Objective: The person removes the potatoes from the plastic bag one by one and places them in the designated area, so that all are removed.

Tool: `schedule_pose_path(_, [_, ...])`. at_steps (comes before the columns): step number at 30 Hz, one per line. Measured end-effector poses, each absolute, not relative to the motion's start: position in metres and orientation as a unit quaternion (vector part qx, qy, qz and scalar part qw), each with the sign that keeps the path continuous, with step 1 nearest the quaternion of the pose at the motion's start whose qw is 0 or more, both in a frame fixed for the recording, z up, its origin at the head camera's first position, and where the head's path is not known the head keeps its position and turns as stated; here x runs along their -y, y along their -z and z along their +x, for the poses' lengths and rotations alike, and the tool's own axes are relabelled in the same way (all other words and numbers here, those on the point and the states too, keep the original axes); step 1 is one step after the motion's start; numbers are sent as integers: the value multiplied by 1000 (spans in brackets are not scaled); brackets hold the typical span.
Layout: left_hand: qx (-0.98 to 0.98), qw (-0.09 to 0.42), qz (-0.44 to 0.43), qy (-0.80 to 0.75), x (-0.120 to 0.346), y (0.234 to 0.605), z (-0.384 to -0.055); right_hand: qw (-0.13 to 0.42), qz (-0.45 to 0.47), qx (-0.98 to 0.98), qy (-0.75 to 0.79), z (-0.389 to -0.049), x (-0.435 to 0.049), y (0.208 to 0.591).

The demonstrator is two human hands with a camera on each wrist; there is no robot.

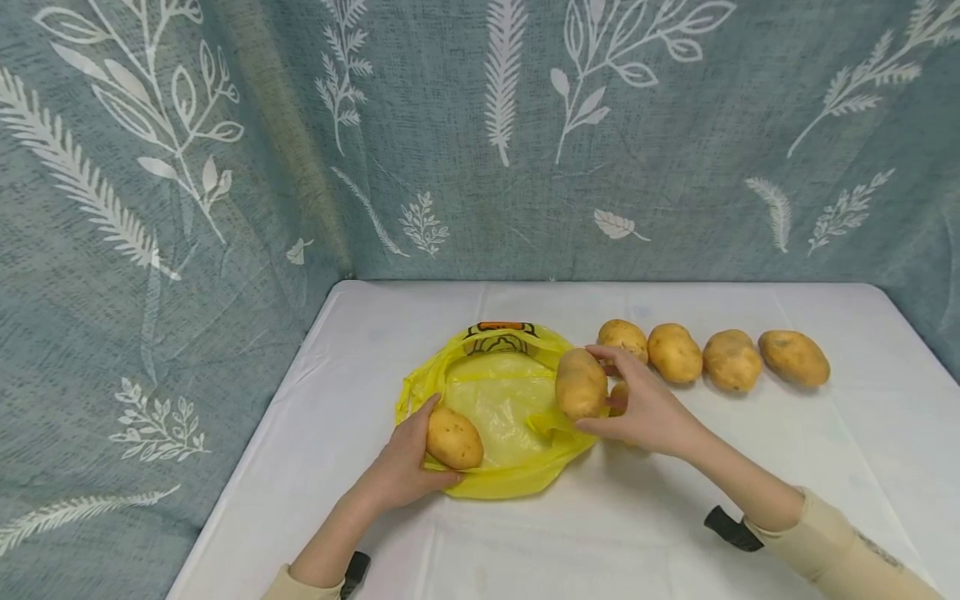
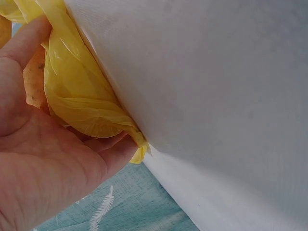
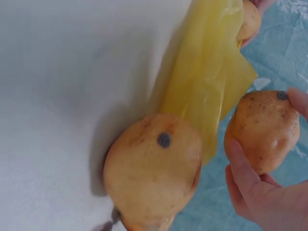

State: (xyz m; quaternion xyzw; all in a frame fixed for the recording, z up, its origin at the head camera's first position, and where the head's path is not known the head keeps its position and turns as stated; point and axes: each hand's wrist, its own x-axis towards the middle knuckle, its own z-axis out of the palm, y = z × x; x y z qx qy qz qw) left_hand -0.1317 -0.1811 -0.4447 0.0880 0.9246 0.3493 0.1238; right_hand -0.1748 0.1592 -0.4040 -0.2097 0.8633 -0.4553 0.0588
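Observation:
A yellow plastic bag (image 1: 517, 482) lies on the white table with its mouth spread wide. At its left side my left hand (image 1: 405, 458) grips a potato (image 1: 454, 437) just inside the rim. In the left wrist view, yellow film (image 2: 77, 82) bunches against the fingers, partly covering that potato (image 2: 34, 79). My right hand (image 1: 645, 408) holds another potato (image 1: 581, 385) between thumb and fingers over the bag's right rim. Its dark spot shows beside a fingertip in the right wrist view. Behind this hand, a further potato (image 3: 154, 168) rests on the table, mostly hidden in the head view.
Several potatoes stand in a row to the right of the bag, from one near its rim (image 1: 622, 337) to one at the far right (image 1: 795, 358). A grey-blue curtain (image 1: 525, 208) with white leaf prints hangs behind and left of the table (image 1: 555, 550).

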Motion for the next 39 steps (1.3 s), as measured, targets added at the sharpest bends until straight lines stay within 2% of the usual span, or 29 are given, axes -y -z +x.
schedule_pose_path(14, [-924,127,89,-348,181,443,-131,75,-180,-850,489,-165,-188,408])
schedule_pose_path(39, [-923,124,100,-349,182,445,-133,59,-125,-869,475,-152,-238,403])
